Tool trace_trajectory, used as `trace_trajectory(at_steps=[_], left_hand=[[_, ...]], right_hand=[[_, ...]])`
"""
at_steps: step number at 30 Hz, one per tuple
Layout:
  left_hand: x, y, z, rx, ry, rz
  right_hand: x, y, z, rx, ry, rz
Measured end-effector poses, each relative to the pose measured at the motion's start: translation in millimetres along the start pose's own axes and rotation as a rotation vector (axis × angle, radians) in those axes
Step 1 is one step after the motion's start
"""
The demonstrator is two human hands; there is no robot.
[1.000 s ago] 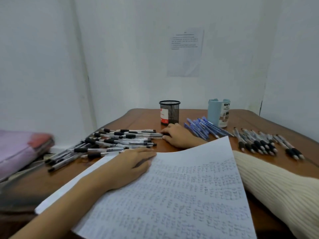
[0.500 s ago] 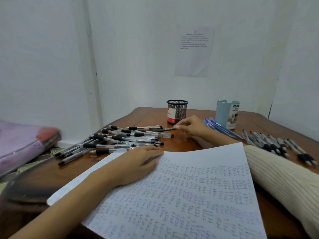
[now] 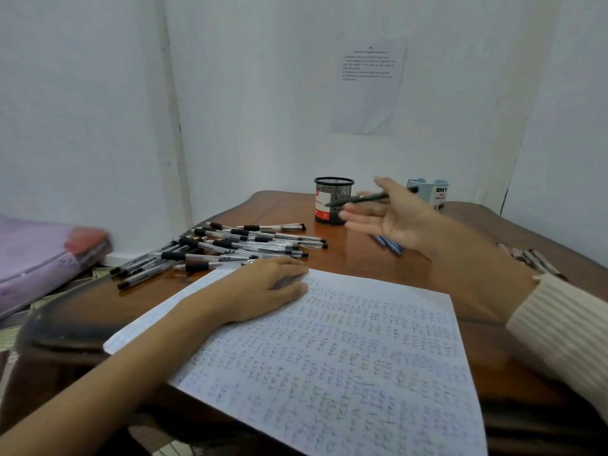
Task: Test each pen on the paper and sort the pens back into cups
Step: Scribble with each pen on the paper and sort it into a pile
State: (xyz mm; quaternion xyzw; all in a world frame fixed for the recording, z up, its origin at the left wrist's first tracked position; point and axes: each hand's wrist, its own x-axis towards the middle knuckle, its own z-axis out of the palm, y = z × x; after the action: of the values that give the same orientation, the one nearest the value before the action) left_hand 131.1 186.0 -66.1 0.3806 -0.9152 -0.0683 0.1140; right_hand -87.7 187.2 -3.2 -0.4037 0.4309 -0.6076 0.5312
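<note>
The right hand (image 3: 391,220) is raised above the table (image 3: 362,261), in front of the 2 cups. It holds 1 dark pen (image 3: 357,200) between thumb and forefinger, its other fingers spread loosely leftward. The pen's long axis runs nearly level: the tip points left across the mesh cup (image 3: 333,189), and the back end reaches toward the blue cup (image 3: 439,192). The paper (image 3: 345,357) lies below the pen and nearer the person. A test stroke would therefore seem to need the pen brought down and back, with its tip turned downward.

The left hand (image 3: 263,287) lies flat with straight fingers on the paper's far-left part, well apart from the pen. It sits just beside the pile of black-grip pens (image 3: 246,245).

Motion blur smears the right hand, so the exact pinch is hard to read. That hand covers most of the blue pens (image 3: 390,245) and part of the blue cup. The forearm and sleeve (image 3: 566,324) cut off another row of pens (image 3: 536,260). What the cups contain cannot be told.
</note>
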Motion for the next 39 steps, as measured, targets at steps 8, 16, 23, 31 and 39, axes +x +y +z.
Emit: trace_trajectory(at_steps=[8,16,23,31,39], left_hand=[[1.8,1.9,2.5,-0.015,0.037,-0.016],[4.7,-2.4,1.8,0.068,0.043,-0.008],[3.3,-1.9,1.6,0.055,0.045,-0.003],[4.3,-1.7,2.7,0.058,0.044,-0.014],[2.4,-0.1,1.6,0.052,0.046,-0.008]], right_hand=[[-15.6,61.8,10.1,-0.446,0.049,-0.104],[-13.2,67.7,11.7,-0.573,-0.027,-0.304],[-11.4,67.7,11.9,-0.568,-0.03,-0.265],[-12.5,68.5,11.7,-0.534,-0.016,-0.265],[-11.9,66.8,12.2,-0.536,0.013,-0.219]])
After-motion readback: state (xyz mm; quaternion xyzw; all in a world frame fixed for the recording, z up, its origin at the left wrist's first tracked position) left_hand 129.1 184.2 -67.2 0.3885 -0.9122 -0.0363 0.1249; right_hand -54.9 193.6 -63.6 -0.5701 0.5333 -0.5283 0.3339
